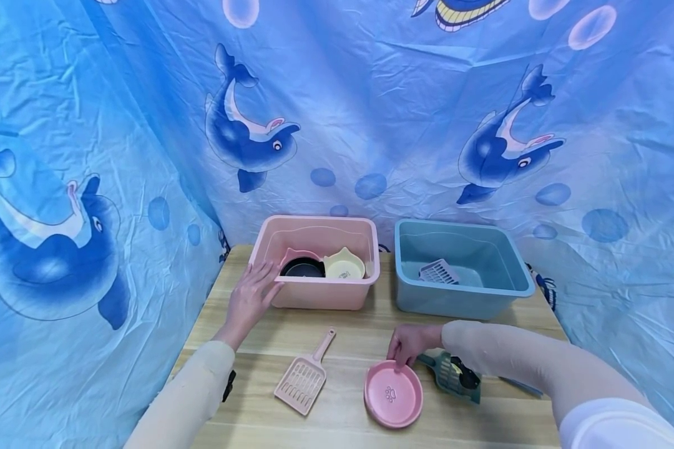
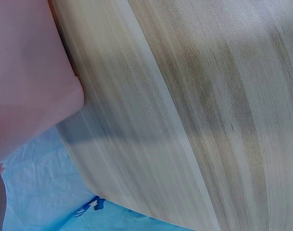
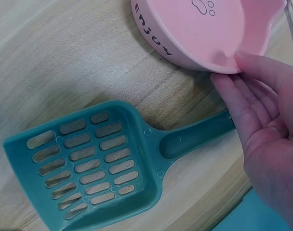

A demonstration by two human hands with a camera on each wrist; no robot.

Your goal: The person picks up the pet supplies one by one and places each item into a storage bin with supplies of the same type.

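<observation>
a blue dolphin-print curtain point(image 1: 382, 93) hangs on the far and left sides of a wood-grain table point(image 1: 348, 340). on the far right stands a blue tub point(image 1: 455, 302); to its left, a slightly smaller pink tub point(image 1: 320, 296). the left hand point(image 1: 251, 292) is at the pink tub's near left corner, fingers extended; i cannot tell how firmly it touches the rim. the right hand point(image 1: 410, 342) pinches the far rim of a round pink dish point(image 1: 393, 399), thumb inside, fingers outside; the dish is at the table's near middle. inside the pink tub sit a cream bowl point(image 1: 345, 265) on the right, a black bowl point(image 1: 304, 268) on the left and, partly hidden beyond it, a pink bowl point(image 1: 296, 252). a pink scoop point(image 1: 306, 375) lies left of the dish, a green scoop point(image 3: 141, 159) just right. a grey scoop point(image 1: 439, 272) lies in the blue tub.
</observation>
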